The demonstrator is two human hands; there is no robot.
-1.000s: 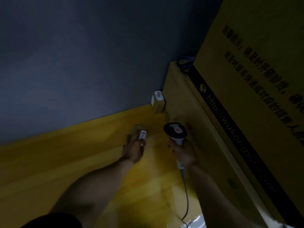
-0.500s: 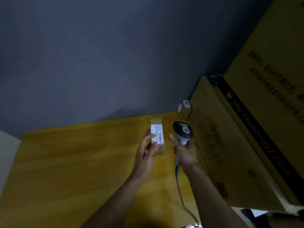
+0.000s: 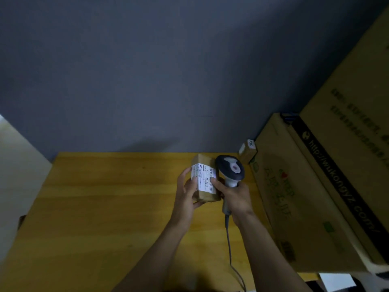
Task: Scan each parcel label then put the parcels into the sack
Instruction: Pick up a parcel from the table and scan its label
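Parcel (image 3: 205,193) in my left hand (image 3: 186,193), over the far right part of the table (image 3: 105,207); label (image 3: 203,178) on its upper face. Scanner (image 3: 230,169) in my right hand (image 3: 236,198), just right of the parcel; cable (image 3: 229,245) trails near. 1 small box (image 3: 248,151) at the table's far right corner, against the wall (image 3: 147,70). 2 cartons right of it: lower carton (image 3: 294,197), upper carton (image 3: 347,127) on it.

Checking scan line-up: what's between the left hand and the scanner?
The labelled parcel, gripped by the left hand, label up; the right hand holds the scanner beside it. Head view.
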